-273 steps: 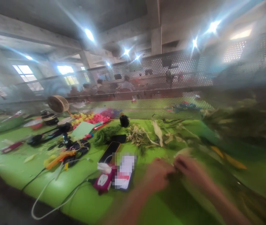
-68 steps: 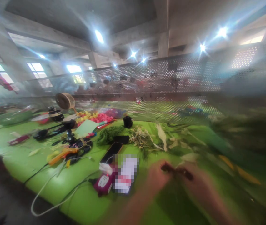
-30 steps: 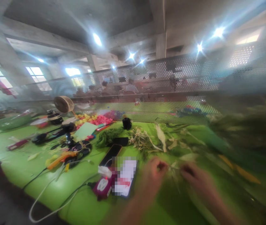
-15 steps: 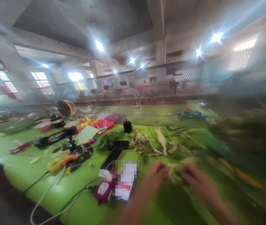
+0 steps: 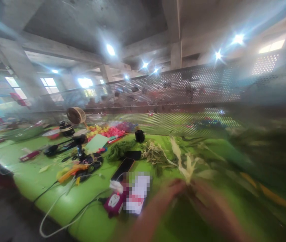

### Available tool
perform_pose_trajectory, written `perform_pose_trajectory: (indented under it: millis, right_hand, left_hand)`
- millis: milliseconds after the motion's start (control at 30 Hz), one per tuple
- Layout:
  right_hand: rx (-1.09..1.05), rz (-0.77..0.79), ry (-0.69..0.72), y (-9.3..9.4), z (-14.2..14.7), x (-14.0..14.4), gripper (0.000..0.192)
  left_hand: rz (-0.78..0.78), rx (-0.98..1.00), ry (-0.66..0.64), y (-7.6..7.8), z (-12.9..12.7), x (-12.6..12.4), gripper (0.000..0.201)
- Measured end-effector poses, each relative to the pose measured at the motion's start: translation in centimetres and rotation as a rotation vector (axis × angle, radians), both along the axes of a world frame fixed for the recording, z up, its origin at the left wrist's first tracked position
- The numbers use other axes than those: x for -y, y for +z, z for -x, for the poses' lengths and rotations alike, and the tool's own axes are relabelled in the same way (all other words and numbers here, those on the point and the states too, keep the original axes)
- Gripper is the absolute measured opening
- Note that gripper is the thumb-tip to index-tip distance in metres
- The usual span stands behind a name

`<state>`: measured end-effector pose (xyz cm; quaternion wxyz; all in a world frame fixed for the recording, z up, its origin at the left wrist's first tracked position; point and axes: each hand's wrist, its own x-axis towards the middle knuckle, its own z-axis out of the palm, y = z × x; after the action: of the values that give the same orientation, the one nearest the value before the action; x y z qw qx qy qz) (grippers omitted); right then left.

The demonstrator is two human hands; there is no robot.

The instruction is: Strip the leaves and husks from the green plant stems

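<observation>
Low on the right side of the head view, a pale yellow-green leafy sprig [image 5: 189, 168] stands upright with its long leaves spread. At its base my left hand [image 5: 175, 186] is closed, with the fingers pinching it. My right hand [image 5: 201, 195] meets it from the other side, its fingers also closed on the base, though motion smears them. The lower end of the sprig is hidden between the hands. Just behind it, a long pale leaf [image 5: 175, 148] lies beside a heap of dried-looking cream sprigs [image 5: 153, 153].
Left of my hands lie a phone with a lit screen [image 5: 138, 195], a dark phone [image 5: 123, 169] and a purple power box [image 5: 116, 201] with cables. An orange glue gun [image 5: 72, 172], a fan [image 5: 76, 116] and pink and yellow pieces [image 5: 107, 131] sit farther off. A perforated metal screen [image 5: 158, 90] borders the back.
My hands have come closer together around the base of the sprig. Its leaves now point up and show above my fingers. The whole view has shifted slightly.
</observation>
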<state>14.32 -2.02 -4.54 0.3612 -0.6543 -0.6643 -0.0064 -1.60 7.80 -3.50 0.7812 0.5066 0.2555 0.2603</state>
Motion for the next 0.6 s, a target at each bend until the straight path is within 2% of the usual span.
perform_pose_trajectory:
  millis: [167, 300, 467, 600]
  right_hand:
    - [-0.018, -0.006, -0.027, 1.0, 0.1, 0.2, 0.016]
    - [-0.058, 0.081, -0.073, 1.9, -0.1, 0.7, 0.010]
    - [-0.075, 0.142, -0.212, 2.5, -0.4, 1.0, 0.017]
    - [-0.290, 0.143, -0.153, 3.1, -0.5, 1.1, 0.021]
  left_hand:
    - [-0.066, -0.030, -0.020, 0.5, -0.3, -0.1, 0.042]
    - [0.042, 0.028, 0.002, 0.4, -0.7, -0.2, 0.039]
    - [0.076, 0.078, 0.057, 0.4, -1.0, -0.3, 0.036]
    - [0.044, 0.099, 0.065, 0.7, -0.7, -0.4, 0.038]
